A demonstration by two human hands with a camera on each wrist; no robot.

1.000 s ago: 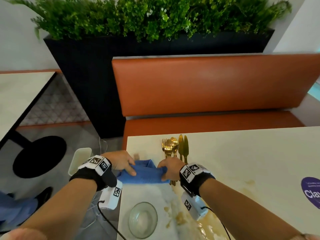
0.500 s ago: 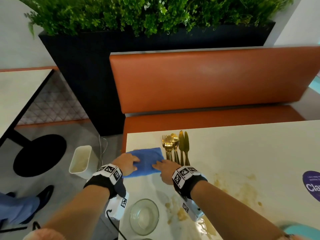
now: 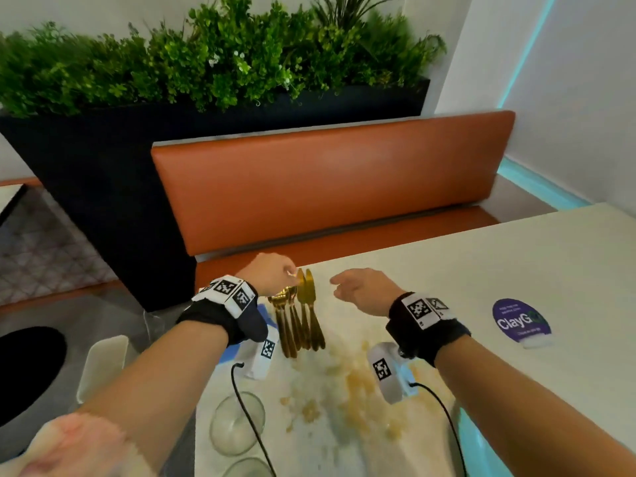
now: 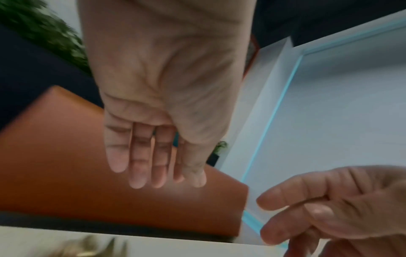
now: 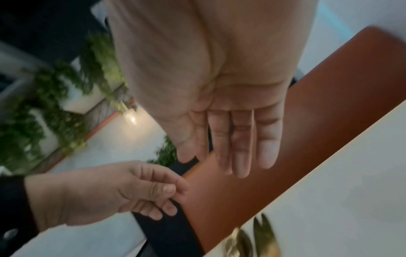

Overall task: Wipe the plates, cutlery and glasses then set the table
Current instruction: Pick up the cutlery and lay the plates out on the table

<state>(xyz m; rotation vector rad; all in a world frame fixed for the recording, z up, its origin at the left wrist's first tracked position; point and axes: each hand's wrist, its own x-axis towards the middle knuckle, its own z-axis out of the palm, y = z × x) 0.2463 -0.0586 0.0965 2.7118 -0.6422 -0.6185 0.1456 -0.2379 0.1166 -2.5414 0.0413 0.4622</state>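
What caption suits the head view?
Both empty hands, left hand and right hand, hover above gold cutlery on a stained table.

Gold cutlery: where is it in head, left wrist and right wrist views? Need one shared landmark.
Head: gold cutlery lies lower centre on the table, just beyond the left hand.
Left wrist: blurred gold tips at the bottom edge, left.
Right wrist: blurred gold tips at the bottom edge, right of centre.
Shared landmark: the orange bench back.
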